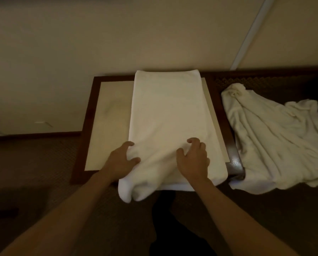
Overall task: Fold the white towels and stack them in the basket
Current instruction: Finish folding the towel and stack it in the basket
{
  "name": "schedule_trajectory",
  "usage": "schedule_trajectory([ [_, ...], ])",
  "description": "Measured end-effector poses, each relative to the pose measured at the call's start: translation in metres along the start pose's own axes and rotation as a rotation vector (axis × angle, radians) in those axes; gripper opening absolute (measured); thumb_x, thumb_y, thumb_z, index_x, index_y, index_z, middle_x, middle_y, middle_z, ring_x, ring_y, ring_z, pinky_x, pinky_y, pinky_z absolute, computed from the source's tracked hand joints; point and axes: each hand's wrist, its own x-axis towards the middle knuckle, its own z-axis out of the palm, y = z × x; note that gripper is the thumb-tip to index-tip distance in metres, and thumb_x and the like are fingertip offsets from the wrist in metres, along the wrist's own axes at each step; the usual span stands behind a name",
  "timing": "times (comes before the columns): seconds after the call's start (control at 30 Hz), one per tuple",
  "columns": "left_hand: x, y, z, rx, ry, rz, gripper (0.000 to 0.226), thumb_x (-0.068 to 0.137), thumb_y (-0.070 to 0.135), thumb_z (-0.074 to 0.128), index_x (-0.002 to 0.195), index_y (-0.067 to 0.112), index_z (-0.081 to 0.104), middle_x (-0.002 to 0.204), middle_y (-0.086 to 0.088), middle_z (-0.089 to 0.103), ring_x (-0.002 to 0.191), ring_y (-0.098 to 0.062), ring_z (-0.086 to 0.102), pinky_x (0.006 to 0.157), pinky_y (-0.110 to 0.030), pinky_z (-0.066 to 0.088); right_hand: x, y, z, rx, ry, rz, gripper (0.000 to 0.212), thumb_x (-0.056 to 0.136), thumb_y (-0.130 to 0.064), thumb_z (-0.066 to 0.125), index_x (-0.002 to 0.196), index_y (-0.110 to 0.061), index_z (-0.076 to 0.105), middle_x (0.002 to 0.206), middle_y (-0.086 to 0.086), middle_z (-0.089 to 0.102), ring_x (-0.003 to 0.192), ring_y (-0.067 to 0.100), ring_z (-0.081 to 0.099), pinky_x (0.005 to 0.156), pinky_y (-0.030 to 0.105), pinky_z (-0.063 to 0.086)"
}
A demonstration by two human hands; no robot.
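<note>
A white towel (pixel 169 111), folded into a long strip, lies lengthwise on a small table (pixel 108 126) with a dark wooden frame and a pale top. Its near end hangs over the table's front edge and is bunched up. My left hand (pixel 120 161) grips the towel's near left edge, fingers curled round a fold. My right hand (pixel 194 157) sits on the towel's near right part, fingers curled and pinching the cloth. No basket is in view.
A second white towel (pixel 276 143) lies crumpled and spread out on a dark surface to the right of the table. A pale wall stands behind the table. Dark patterned carpet (pixel 43 163) lies to the left and below.
</note>
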Motion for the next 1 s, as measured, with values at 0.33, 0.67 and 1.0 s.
schedule_trajectory([
  [0.33, -0.145, 0.095, 0.061, 0.057, 0.044, 0.450, 0.044, 0.095, 0.020, 0.061, 0.139, 0.016, 0.055, 0.130, 0.004, 0.058, 0.117, -0.013, 0.054, 0.105, -0.026, 0.041, -0.063, -0.009, -0.058, 0.745, -0.458, 0.559, 0.050, 0.085, -0.052, 0.074, 0.114, -0.013, 0.061, 0.112, 0.013, 0.068, 0.095, 0.030, 0.068, 0.073, 0.039, 0.060],
  [0.67, -0.132, -0.011, 0.117, -0.452, 0.195, -0.273, 0.030, 0.100, 0.028, 0.060, 0.126, 0.016, 0.057, 0.131, -0.005, 0.057, 0.118, -0.027, 0.057, 0.086, -0.032, 0.048, -0.089, 0.088, -0.057, 0.731, -0.221, 0.582, 0.022, 0.091, 0.001, 0.053, 0.104, -0.011, 0.066, 0.111, 0.009, 0.064, 0.103, 0.028, 0.057, 0.082, 0.040, 0.049],
  [1.0, -0.105, -0.092, 0.164, -0.046, -0.297, -0.215, 0.029, 0.095, 0.020, 0.057, 0.122, 0.015, 0.068, 0.124, -0.002, 0.065, 0.116, -0.027, 0.061, 0.096, -0.031, 0.046, -0.077, 0.103, -0.052, 0.756, -0.222, 0.624, 0.012, 0.092, -0.008, 0.058, 0.101, -0.005, 0.066, 0.108, 0.014, 0.065, 0.099, 0.029, 0.061, 0.081, 0.040, 0.048],
])
